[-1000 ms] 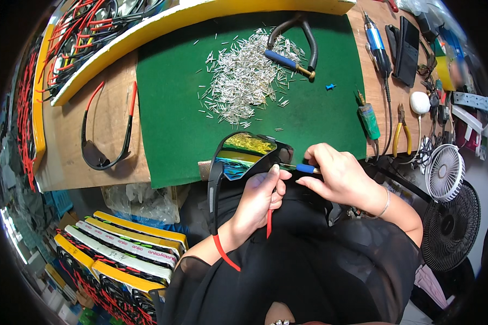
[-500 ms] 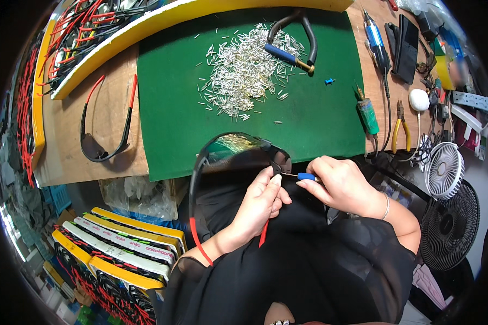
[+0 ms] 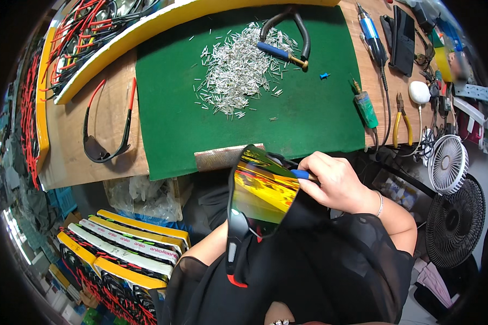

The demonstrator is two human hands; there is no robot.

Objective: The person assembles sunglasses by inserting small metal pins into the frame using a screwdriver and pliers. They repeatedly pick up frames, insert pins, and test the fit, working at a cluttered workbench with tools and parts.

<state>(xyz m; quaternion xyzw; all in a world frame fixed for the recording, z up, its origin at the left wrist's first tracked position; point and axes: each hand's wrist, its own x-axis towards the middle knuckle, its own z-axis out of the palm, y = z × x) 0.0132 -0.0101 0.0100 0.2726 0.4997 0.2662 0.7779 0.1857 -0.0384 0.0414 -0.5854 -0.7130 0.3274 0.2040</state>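
Turning the sunglasses (image 3: 268, 189) had brought their yellow mirrored lens round to face me; a half second earlier my left hand showed pinching the frame. Now the lens hid that hand, with only my left forearm (image 3: 211, 245) showing, so I could not tell its grip. My right hand (image 3: 333, 181) stayed closed on the blue-handled tool (image 3: 302, 174), pinching it just right of the lens. The sunglasses were up in front of my lap, by the near edge of the green mat (image 3: 320, 119); a pile of metal pins (image 3: 236, 70) lay farther off. For the work, I judged, tool contact could no longer be checked by eye.
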